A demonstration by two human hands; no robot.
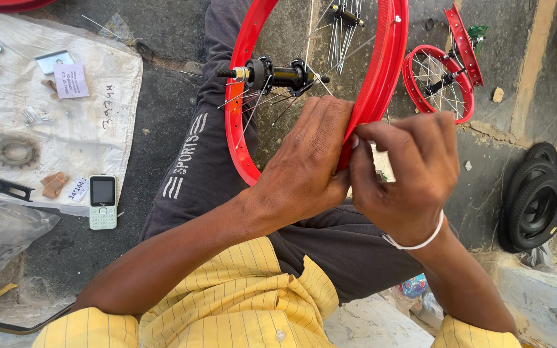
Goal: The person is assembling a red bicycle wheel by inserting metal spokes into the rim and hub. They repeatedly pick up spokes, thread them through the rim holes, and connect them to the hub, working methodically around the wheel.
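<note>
A large red wheel rim with a black hub and loose thin spokes rests over my lap. My left hand grips the rim's near edge, fingers wrapped over it. My right hand, with a white band at the wrist, pinches something small at the same spot on the rim; what it pinches is hidden by the fingers. Both hands touch each other at the rim.
Two smaller red spoked rims lie at the upper right. Small black tyres stand at the right. On the left a white sheet carries sprockets, small metal parts and paper tags; a white phone lies beside it.
</note>
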